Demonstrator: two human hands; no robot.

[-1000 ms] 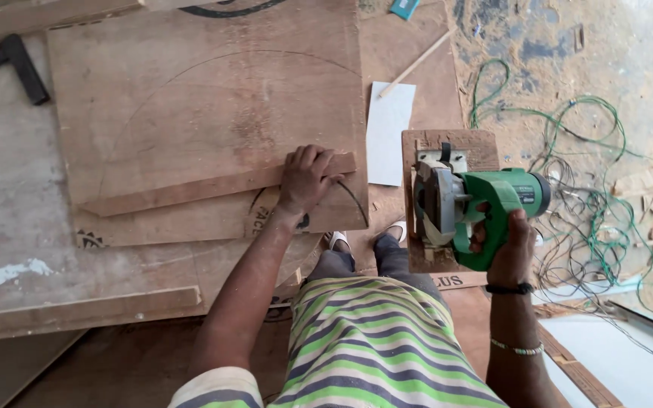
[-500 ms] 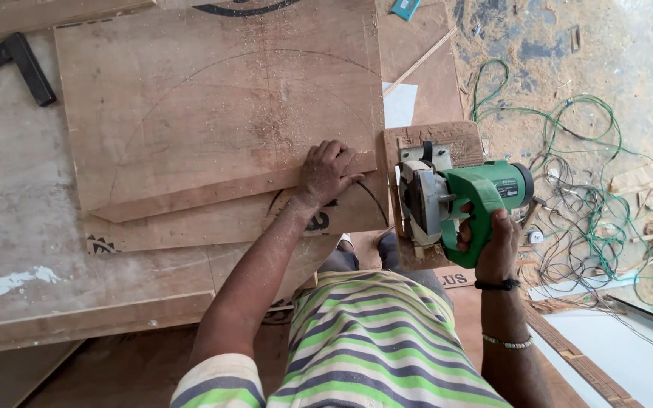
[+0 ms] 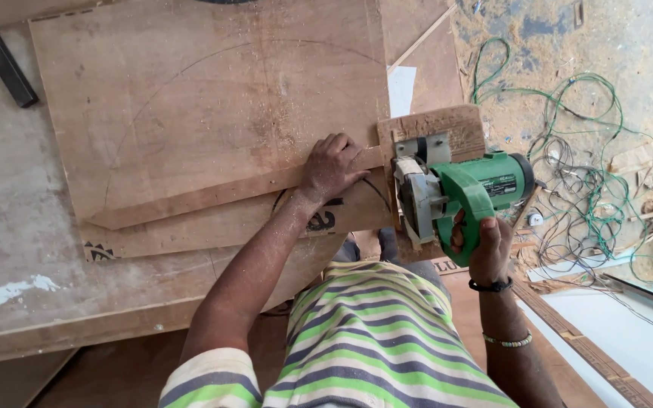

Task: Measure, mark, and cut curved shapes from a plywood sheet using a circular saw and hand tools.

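- I see my right hand point(image 3: 484, 240) closed around the handle of the green circular saw point(image 3: 459, 193), which sits at the right edge of the plywood sheet point(image 3: 213, 113).
- My left hand point(image 3: 332, 168) presses flat, fingers spread, on the narrow wooden strip point(image 3: 213, 198) lying across the sheet, just beside the saw.
- A pencilled arc point(image 3: 190, 64) curves over the sheet; I see no kerf along it, so I judge that cut not yet made.
- Sawdust dusts the board and the floor beside the tangled green wire point(image 3: 568, 143); whether the blade is biting, I cannot tell.
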